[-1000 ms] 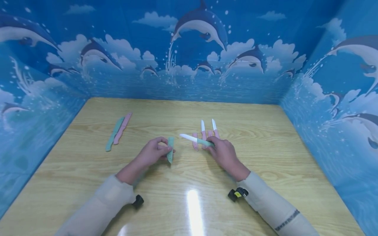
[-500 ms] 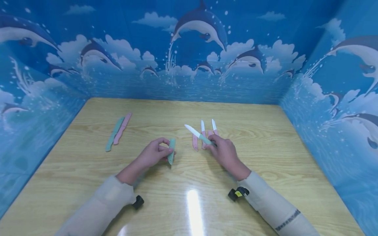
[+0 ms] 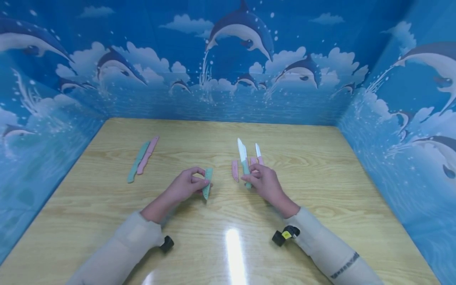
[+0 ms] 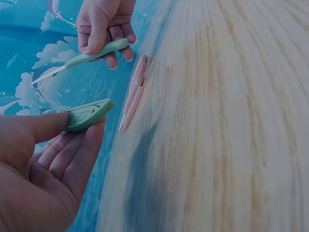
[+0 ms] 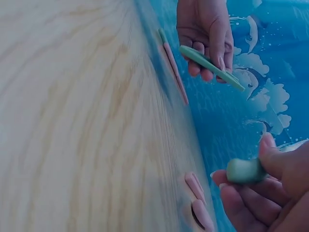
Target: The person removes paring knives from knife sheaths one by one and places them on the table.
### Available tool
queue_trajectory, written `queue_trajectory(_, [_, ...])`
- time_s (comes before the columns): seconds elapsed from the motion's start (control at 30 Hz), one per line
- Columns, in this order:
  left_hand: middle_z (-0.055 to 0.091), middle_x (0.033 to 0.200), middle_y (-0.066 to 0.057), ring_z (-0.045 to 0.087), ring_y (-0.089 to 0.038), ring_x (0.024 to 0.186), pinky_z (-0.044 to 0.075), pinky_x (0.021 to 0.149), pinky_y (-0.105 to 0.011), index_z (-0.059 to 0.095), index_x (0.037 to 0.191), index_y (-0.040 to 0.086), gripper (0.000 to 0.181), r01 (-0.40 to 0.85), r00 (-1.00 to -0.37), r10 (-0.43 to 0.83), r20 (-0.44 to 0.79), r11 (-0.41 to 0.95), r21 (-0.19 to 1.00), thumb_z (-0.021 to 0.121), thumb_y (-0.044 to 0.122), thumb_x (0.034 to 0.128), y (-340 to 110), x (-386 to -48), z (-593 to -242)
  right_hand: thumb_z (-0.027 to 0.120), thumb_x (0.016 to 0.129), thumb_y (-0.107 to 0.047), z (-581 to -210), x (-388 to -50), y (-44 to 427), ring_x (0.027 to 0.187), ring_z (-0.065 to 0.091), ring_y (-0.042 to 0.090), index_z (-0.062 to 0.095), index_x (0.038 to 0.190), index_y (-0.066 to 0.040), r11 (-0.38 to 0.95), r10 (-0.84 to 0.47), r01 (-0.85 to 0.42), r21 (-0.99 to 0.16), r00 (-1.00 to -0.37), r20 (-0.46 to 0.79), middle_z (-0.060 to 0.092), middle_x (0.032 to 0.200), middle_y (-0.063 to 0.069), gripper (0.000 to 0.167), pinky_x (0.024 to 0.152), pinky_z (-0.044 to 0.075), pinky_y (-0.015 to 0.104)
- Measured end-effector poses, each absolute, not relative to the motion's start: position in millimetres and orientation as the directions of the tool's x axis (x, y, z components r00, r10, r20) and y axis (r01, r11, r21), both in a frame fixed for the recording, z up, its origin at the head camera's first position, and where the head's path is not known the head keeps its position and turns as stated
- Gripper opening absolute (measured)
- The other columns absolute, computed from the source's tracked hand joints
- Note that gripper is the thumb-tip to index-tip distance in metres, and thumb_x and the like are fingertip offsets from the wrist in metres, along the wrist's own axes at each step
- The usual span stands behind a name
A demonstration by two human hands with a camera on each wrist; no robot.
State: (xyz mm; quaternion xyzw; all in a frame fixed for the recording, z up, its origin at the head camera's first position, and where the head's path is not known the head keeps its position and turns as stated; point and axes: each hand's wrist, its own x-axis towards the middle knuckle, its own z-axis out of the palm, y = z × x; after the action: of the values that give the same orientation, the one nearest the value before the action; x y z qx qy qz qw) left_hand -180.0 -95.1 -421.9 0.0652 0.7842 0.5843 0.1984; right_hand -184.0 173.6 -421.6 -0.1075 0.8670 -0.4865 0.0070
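"Looking at our left hand (image 3: 189,183), what do we have in its grip?"

"We have a green sheath (image 3: 207,184) there, pinched between thumb and fingers and raised above the table (image 3: 192,134)."

"And our right hand (image 3: 265,180)?"

"Its grip is narrow, on the handle of a green knife (image 3: 246,168); from the head we see its white blade pointing away from us. Our left wrist view shows that knife off the table too, apart from the sheath."

"What lies near it?"

"We see a pink sheath (image 3: 234,171) just to its left and a white-bladed pink knife (image 3: 261,160) to its right. Between the two knives we make out a second pink sheath (image 3: 253,160), partly hidden by our fingers."

"And farther left?"

"We find an all-green knife (image 3: 138,162) and an all-pink knife (image 3: 147,155) lying side by side, slanted, well apart from our hands. Behind the table we have a blue dolphin backdrop (image 3: 142,51)."
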Motion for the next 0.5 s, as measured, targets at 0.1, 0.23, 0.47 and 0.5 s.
queue_trajectory(0.1, [0.071,0.104,-0.019,0.071,-0.023,0.088,0.058,0.083,-0.037,0.050,0.117,-0.002,0.024,-0.126,-0.913,0.337,-0.230,0.302,0.945,0.058,0.010,0.0978,-94.7,-179.9,-422.3,0.069,0.090,-0.013,-422.1,-183.3,171.4,0.065,0.069,0.017,0.061,0.094,0.000,0.449,-0.185,-0.119,-0.886,-0.982,0.038,0.072,0.078,0.014,0.016,0.060,0.060,0.038])
queue_trajectory(0.23, [0.071,0.104,-0.019,0.071,-0.023,0.087,0.058,0.083,-0.037,0.050,0.117,-0.002,0.024,-0.123,-0.915,0.335,-0.226,0.302,0.945,0.059,0.011,0.0976,-93.6,-179.3,-421.9,0.063,0.095,-0.012,-423.6,-180.7,169.0,0.067,0.070,0.019,0.057,0.095,0.003,0.337,-0.227,-0.036,-0.941,-0.973,-0.044,0.072,0.085,0.020,0.016,0.067,0.061,0.039])
queue_trajectory(0.47, [0.072,0.104,-0.016,0.071,-0.022,0.088,0.059,0.082,-0.036,0.051,0.116,-0.002,0.024,-0.123,-0.919,0.326,-0.223,0.301,0.946,0.059,0.011,0.0975,-92.0,-179.7,-421.6,0.055,0.098,-0.008,-426.8,-178.9,166.1,0.076,0.072,0.025,0.051,0.095,0.006,0.222,-0.261,0.064,-0.973,-0.957,-0.123,0.068,0.098,0.030,0.015,0.074,0.060,0.041])
queue_trajectory(0.5, [0.072,0.104,-0.016,0.071,-0.022,0.088,0.059,0.082,-0.036,0.051,0.116,-0.002,0.024,-0.120,-0.919,0.327,-0.220,0.300,0.946,0.059,0.011,0.0975,-92.1,-179.9,-421.7,0.055,0.098,-0.008,-426.9,-179.0,165.9,0.076,0.072,0.025,0.050,0.095,0.006,0.223,-0.259,0.064,-0.973,-0.958,-0.122,0.068,0.098,0.030,0.015,0.074,0.060,0.041])
